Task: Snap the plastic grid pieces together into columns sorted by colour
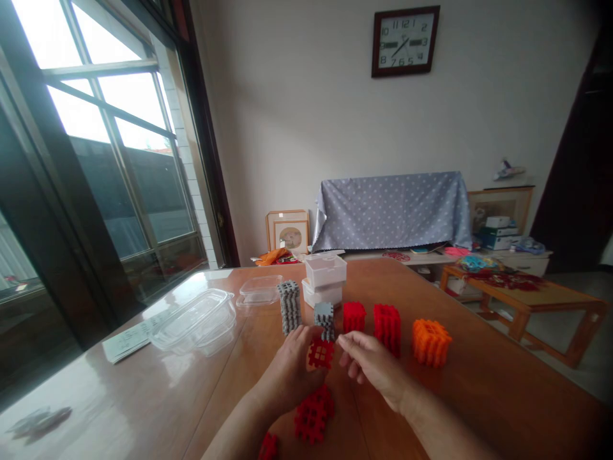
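My left hand (292,370) grips a small red grid-shaped block (320,353) above the wooden table (479,390). Close to its right side, my right hand (368,367) has its fingertips pinched together; whether they touch the block I cannot tell. Loose red grid pieces (313,414) lie on the table just below my hands, with another red piece (269,445) nearer the front edge. Behind my hands stand a tall grey stack (290,305), a small grey cube (324,317), two red cubes (354,316) (387,326) and an orange cube (431,342).
Clear plastic containers (198,322) and a lid (260,289) sit at the left, beside a printed paper (129,338). Two white boxes (325,280) are stacked at the back. A low table (527,297) with clutter stands to the right, a window to the left.
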{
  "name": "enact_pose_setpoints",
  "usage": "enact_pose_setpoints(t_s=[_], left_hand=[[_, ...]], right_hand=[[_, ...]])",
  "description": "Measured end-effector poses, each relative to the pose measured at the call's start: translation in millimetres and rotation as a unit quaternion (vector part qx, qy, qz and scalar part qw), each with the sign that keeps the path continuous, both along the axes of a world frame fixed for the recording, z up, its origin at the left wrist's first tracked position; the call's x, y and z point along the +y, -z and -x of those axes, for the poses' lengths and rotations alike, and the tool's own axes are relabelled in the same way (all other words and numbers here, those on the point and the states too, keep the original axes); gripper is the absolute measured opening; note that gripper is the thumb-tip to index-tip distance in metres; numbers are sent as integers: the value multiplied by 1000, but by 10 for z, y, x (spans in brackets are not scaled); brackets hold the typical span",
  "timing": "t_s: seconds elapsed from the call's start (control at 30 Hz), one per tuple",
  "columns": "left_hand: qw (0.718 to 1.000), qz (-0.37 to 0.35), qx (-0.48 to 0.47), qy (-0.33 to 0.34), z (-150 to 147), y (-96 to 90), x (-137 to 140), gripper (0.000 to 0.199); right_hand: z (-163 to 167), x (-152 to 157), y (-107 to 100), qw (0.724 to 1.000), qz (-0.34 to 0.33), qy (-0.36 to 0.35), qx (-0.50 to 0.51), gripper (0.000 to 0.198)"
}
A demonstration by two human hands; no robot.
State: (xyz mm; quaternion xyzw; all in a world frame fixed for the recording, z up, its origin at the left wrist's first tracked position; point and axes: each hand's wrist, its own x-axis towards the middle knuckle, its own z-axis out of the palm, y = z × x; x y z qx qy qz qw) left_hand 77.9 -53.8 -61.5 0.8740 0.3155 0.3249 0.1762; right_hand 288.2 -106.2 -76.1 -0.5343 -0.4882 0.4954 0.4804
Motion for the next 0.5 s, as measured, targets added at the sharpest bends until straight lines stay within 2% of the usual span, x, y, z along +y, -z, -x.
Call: enact_pose_setpoints(t_s=[0.07, 0.17, 0.27, 0.33, 0.4, 0.5], left_hand=[[1000, -6, -18, 25, -45, -18, -60, 58], [998, -9, -42, 45, -96, 10, -104, 63], [996, 14, -84, 30, -147, 67, -111, 74], [990, 72, -125, 4, -182, 90, -109, 75], [971, 166, -175, -4, -210, 84, -110, 69], [913, 317, -257, 28, -225, 18, -125, 50]], right_hand=[[-12, -7, -6, 999, 10, -8, 45, 42], [-18, -8, 1, 996, 16, -25, 87, 33], [-20, -2, -5, 991, 16, -20, 128, 26], [-22, -4, -25, 988, 14, -11, 151, 25], [-22, -14, -56, 987, 11, -1, 157, 27], [-8, -39, -104, 990, 13, 9, 142, 33]])
